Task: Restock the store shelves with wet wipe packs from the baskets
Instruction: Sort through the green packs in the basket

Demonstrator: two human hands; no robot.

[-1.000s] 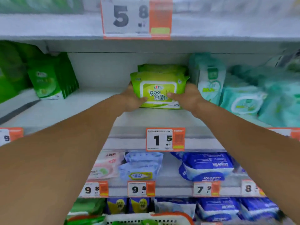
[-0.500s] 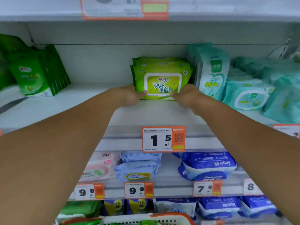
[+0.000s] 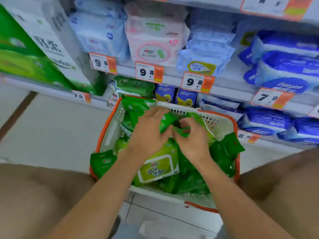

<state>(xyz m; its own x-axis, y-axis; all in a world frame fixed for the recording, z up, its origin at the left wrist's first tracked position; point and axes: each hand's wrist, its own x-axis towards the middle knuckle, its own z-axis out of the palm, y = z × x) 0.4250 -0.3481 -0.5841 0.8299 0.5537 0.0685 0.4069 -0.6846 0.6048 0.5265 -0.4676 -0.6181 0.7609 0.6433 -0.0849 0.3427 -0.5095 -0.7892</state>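
a basket (image 3: 110, 128) sat on pale floor (image 3: 51, 128) below the shelves (image 3: 172, 78); left hand (image 3: 148, 133) and right hand (image 3: 191, 137) each curled on green packs (image 3: 165, 121).

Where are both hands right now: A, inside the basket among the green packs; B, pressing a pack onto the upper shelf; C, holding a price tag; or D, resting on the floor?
A: the left hand and right hand are down in the orange-rimmed basket, handling dark green packs.
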